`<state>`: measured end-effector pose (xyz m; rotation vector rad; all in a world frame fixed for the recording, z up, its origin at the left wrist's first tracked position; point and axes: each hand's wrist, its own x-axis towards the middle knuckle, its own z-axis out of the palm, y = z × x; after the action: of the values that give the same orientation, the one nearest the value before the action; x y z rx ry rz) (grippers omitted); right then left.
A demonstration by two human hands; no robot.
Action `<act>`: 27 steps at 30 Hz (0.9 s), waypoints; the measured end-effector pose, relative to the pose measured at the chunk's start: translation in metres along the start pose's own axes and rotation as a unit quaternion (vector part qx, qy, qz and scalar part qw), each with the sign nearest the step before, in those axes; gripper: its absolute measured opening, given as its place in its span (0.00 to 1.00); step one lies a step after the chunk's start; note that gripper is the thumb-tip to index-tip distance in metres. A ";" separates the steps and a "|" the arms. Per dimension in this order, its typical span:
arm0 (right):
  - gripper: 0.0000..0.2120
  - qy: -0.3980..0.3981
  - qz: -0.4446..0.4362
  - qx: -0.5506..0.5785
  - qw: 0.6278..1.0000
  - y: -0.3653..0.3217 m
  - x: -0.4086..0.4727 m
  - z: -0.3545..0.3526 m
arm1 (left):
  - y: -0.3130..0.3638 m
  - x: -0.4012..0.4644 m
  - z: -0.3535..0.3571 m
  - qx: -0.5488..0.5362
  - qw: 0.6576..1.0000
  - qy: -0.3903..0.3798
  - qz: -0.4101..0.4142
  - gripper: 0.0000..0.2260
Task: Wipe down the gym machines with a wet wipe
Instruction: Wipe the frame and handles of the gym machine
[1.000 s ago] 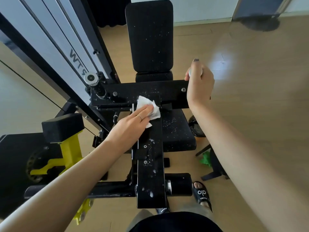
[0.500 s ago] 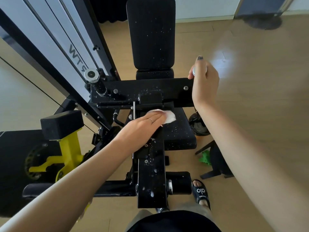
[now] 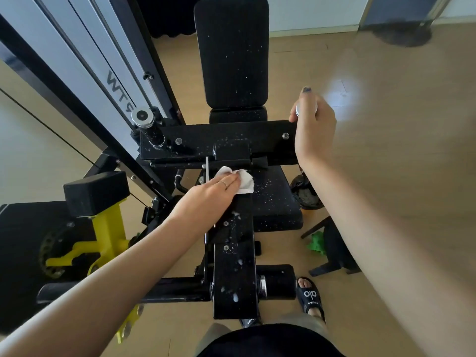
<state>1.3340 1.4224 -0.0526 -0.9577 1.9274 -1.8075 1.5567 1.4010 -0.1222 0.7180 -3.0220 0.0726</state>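
We record lettering first: the grey upright panel (image 3: 85, 63) at left bears "WTS", seen upside down, and the black slide sandal (image 3: 310, 296) on the foot by the machine's base reads "alo". The machine (image 3: 234, 266) is a black steel frame, glossy and spotted with white droplets, with a flat central beam running toward us and a crossbar (image 3: 219, 140) across it; its tall back pad (image 3: 231, 52) and seat pad (image 3: 273, 202) are finely textured black upholstery, also flecked white. Our left hand (image 3: 206, 199), a thin ring on one finger, lies with straight fingers pressing the wet wipe (image 3: 243, 182), a crumpled white sheet, onto the beam just below the crossbar. Our right hand (image 3: 313, 124) is wrapped around the chrome-capped handle (image 3: 305, 109) at the crossbar's right end. At left stand a yellow bracket (image 3: 108, 240) with a black block pad (image 3: 96, 193); a green object (image 3: 316, 244) lies on the pale wood floor (image 3: 399, 124).
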 end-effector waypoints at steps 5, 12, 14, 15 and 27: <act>0.21 0.021 0.008 0.013 1.000 -0.003 -0.002 0.005 | -0.001 -0.003 0.007 0.103 0.994 -0.011 0.017 0.27; 0.21 0.010 0.004 0.012 1.000 -0.002 -0.003 0.002 | -0.003 0.006 -0.002 0.125 0.991 -0.036 -0.009 0.22; 0.22 0.022 0.003 0.014 1.000 -0.002 -0.003 0.005 | -0.018 -0.004 -0.015 0.119 0.993 -0.012 -0.007 0.22; 0.22 0.025 0.003 0.015 1.000 -0.002 -0.003 0.005 | -0.022 -0.006 -0.021 0.124 0.992 0.008 -0.002 0.22; 0.21 0.036 -0.008 0.012 0.999 0.001 -0.002 0.006 | 0.006 0.034 -0.005 0.003 0.994 0.055 -0.092 0.23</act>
<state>1.3388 1.4189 -0.0546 -0.9148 1.9410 -1.8929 1.5234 1.3913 -0.1155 0.9559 -2.8381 0.1125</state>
